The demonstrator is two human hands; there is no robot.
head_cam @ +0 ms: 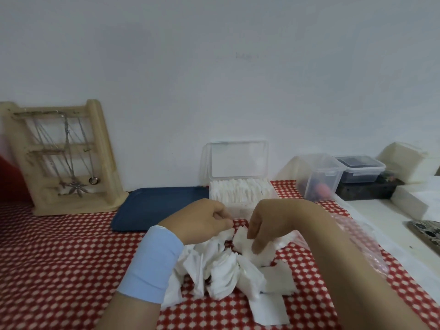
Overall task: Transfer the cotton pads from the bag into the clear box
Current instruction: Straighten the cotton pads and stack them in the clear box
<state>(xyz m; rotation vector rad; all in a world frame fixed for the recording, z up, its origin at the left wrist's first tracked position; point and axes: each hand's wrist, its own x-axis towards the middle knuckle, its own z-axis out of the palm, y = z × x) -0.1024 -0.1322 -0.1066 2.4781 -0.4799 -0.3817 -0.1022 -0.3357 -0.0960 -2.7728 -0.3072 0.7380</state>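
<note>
A loose heap of white cotton pads point(223, 270) lies on the red dotted cloth in front of me. My left hand point(202, 222), with a light blue wristband, has its fingers curled at the heap's far edge and pinches a pad. My right hand point(264, 225) pinches another pad point(240, 236) from the heap's top. Just behind both hands stands the clear box point(240, 194), lid raised against the wall, with several pads standing in a row inside. The clear plastic bag point(364, 244) lies crumpled under my right forearm.
A dark blue tray point(154, 208) lies left of the box. A wooden jewellery stand point(64, 158) with necklaces stands at the far left. Right of the box are clear lidded containers point(321, 177), white boxes point(409, 163) and a phone point(426, 232) on a white ledge.
</note>
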